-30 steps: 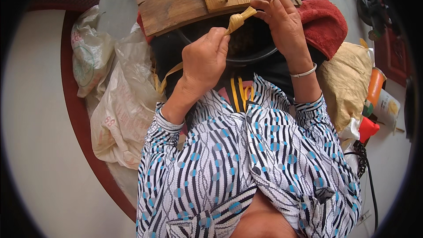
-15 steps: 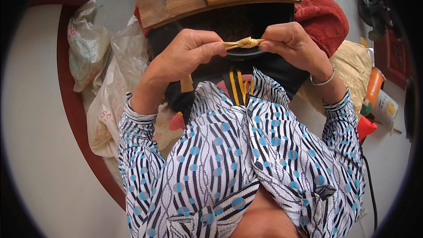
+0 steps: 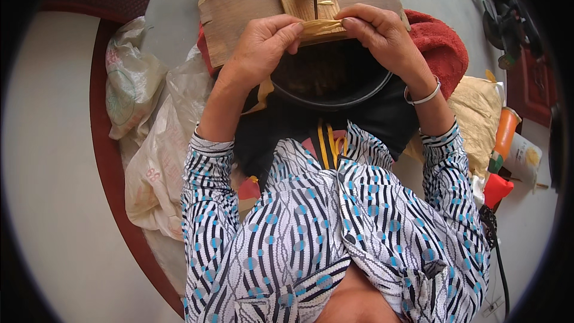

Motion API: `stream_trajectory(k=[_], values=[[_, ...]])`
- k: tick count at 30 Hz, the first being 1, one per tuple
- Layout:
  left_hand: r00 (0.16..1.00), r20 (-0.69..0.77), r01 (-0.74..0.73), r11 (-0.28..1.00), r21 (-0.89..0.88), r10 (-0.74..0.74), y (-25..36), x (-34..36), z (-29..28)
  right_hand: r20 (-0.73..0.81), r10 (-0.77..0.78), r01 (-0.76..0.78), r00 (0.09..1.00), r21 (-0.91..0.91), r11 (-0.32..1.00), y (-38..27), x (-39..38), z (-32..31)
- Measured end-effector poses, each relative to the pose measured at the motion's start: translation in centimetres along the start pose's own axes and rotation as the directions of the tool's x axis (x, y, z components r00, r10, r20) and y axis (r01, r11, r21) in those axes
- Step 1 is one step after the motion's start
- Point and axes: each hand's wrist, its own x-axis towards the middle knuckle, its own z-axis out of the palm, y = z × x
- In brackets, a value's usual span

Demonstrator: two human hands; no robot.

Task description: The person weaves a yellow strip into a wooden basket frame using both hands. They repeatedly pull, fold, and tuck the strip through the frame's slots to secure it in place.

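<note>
A flat, pale yellow strip point(image 3: 320, 27) of some pliable material, its kind not clear, is stretched between my two hands. My left hand point(image 3: 261, 46) pinches its left end between thumb and fingers. At the other end, my right hand point(image 3: 384, 39) grips it the same way. The strip is over the near end of a small wooden block point(image 3: 293, 1) fixed on a wooden board point(image 3: 236, 15). A thin dark upright piece point(image 3: 315, 3) stands on the block just beyond. Below my hands a black tub point(image 3: 335, 106) holds contents too dark to make out.
A red towel point(image 3: 439, 48) bulges out at the board's right. Whitish plastic sacks point(image 3: 158, 188) lie at my left. To the right are a tan bag point(image 3: 475, 107), an orange cylinder point(image 3: 507, 128) and a white cup point(image 3: 526, 158). Another yellowish strip point(image 3: 263, 93) hangs by my left wrist.
Both hands have moved forward, from above the tub to the block. The strip, bunched in a twisted knot before, now looks flatter and smoother. More of the tub and block shows.
</note>
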Motion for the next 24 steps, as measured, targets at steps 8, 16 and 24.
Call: stream_trajectory(k=[8,16,24], values=[[0.993,-0.113,-0.021,0.999,0.035,0.025,-0.9,3.8,-1.0,-0.177,-0.027,0.017,0.984,-0.059,0.998,2.4,2.7,0.5],[0.916,-0.278,-0.051,0.772,0.633,0.289,-2.1,4.7,-0.9,-0.151,-0.077,0.049,0.986,-0.177,0.983,4.1,1.7,1.0],[0.996,-0.085,-0.041,0.98,-0.195,0.024,-0.7,0.1,4.2,-0.281,-0.506,0.305,0.815,-0.535,0.788,-2.0,0.2,3.8]])
